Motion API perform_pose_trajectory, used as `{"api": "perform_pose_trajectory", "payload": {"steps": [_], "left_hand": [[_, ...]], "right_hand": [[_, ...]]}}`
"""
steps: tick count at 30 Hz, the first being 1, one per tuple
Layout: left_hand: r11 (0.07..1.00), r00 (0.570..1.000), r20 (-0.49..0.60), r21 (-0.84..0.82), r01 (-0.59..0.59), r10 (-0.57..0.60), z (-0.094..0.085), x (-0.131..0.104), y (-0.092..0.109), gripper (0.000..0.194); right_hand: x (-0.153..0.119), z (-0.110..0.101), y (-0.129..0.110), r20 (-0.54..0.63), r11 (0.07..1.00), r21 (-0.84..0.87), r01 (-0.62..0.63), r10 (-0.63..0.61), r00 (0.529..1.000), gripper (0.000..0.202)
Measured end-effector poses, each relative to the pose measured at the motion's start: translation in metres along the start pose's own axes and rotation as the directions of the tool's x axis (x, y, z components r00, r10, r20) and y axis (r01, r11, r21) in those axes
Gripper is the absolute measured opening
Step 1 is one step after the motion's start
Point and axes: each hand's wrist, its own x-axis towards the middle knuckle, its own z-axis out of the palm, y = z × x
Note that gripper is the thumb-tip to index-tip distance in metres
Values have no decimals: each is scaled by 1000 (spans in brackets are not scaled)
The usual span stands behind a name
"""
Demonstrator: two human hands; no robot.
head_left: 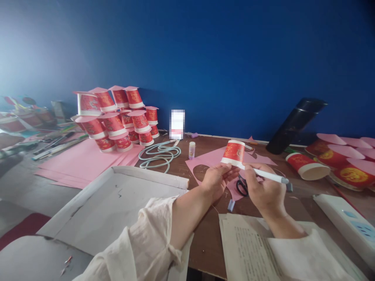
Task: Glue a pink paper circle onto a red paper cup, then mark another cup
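Note:
My left hand [216, 180] grips the rim of a red paper cup [233, 151], which is upside down with its white rim toward me. In my right hand [265, 191] is a white marker [270, 175], its tip end close to the cup's rim; whether the tip touches cannot be made out. Below the hands lies cut pink paper [202, 158] with round holes, and the black handles of scissors [241, 187] show between them. A glue stick [191, 150] stands upright behind my left hand.
Stacked red cups with pink paper tops [113, 124] stand at the left on pink sheets [67, 164]. A coiled cable [159, 154], a white box lid [123, 199], a black bottle [293, 127], a cup on its side [307, 166], a power strip [348, 224] and printed pages [249, 249] surround the hands.

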Motion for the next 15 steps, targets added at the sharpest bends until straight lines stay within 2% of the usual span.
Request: {"api": "perform_pose_trajectory", "payload": {"steps": [5,15], "left_hand": [[999,999,-41,-5,33,-33,3,-3,3,11],[999,997,-59,7,50,-49,2,-2,4,10]], "right_hand": [[2,-2,0,-76,997,66,30,-25,997,21],[4,-1,3,-93,990,97,106,-97,991,16]]}}
